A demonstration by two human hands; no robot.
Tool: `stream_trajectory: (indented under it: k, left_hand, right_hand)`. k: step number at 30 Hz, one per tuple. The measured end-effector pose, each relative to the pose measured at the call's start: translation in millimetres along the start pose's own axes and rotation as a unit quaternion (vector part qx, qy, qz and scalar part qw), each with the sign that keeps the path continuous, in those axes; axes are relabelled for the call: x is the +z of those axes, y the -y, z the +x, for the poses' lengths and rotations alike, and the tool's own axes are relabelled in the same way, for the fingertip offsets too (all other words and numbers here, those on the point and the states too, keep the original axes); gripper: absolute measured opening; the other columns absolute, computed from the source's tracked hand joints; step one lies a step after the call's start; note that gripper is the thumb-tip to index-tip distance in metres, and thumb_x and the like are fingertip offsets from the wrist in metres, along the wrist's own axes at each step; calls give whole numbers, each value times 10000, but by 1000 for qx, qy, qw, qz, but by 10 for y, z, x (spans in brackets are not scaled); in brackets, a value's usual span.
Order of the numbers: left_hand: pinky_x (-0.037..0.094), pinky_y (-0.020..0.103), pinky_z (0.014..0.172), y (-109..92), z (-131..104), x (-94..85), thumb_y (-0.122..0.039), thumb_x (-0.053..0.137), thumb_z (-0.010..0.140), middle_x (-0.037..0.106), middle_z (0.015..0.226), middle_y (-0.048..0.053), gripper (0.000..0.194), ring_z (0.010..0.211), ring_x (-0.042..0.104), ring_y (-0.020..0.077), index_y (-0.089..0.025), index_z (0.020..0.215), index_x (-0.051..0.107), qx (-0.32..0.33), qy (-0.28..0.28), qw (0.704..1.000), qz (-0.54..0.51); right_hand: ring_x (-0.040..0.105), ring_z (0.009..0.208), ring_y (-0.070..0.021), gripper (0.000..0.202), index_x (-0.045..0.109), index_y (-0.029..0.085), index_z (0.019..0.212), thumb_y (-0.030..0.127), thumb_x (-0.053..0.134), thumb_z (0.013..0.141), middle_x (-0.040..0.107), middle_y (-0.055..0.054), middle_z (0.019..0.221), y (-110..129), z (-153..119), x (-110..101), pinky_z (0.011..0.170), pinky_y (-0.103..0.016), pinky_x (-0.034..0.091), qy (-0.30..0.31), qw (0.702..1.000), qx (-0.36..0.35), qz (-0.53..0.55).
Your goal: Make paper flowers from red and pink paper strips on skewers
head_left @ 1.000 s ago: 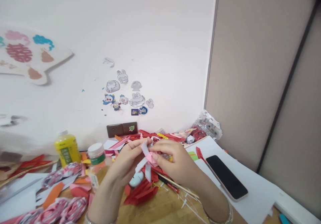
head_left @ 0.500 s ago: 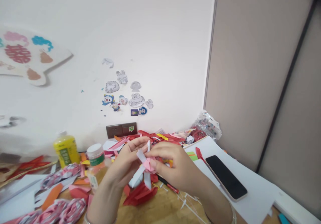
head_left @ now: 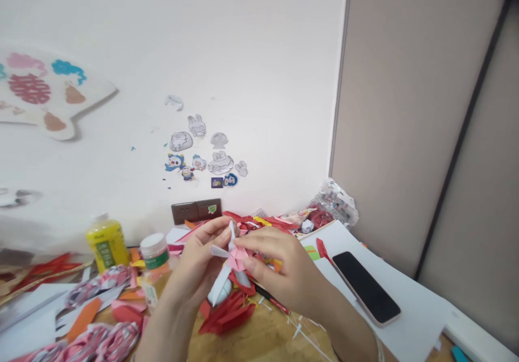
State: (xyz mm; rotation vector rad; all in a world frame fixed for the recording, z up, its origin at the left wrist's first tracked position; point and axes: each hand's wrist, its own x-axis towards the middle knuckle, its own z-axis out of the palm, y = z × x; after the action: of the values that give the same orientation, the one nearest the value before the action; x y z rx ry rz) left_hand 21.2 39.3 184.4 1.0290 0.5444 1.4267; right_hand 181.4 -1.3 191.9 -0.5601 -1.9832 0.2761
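A small folded paper piece, pink in the middle with several white strips sticking out, is held above the wooden table. My left hand pinches an upper white strip between thumb and fingers. The pink part's right side is between the thumb and fingers of my right hand. Below the piece lie folded red paper and a rounded whitish object, partly hidden by a strip.
A yellow bottle and a white-lidded jar stand left. Pink-and-white twisted bundles lie front left. At the right, a black phone rests on white paper. A pen and white scraps are near my right hand.
The paper piece has turned in my hands, so its white strips point in different directions and more of the pink middle shows. My left hand has shifted slightly left.
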Motion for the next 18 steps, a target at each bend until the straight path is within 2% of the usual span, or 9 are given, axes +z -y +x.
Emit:
stream_trajectory:
  k: [4, 9, 18]
  left_hand:
    - [490, 139, 544, -29, -27, 38, -193, 846, 549, 666, 664, -13, 282, 571, 589, 72, -145, 780, 691, 6, 6, 1000, -3]
    - [506, 151, 538, -80, -65, 69, -177, 865, 494, 672, 641, -13, 309, 573, 612, 91, -158, 751, 695, 16, -30, 999, -20]
    - [497, 142, 527, -82, -80, 97, -215, 873, 484, 676, 628, -15, 321, 558, 609, 87, -157, 748, 699, 21, -27, 999, -4]
  right_hand:
    - [591, 969, -167, 238, 630, 178, 1088, 179, 517, 879, 676, -60, 1032, 6, -1, -24, 888, -333, 446, 3, 997, -58, -53]
    - [573, 943, -193, 244, 619, 185, 1092, 191, 498, 881, 668, -79, 1026, -10, 7, -14, 836, -373, 463, -27, 987, -117, -105]
    - [576, 908, -189, 159, 614, 176, 984, 181, 563, 833, 663, -72, 964, 2, 0, -9, 818, -349, 462, -69, 986, -109, -108]
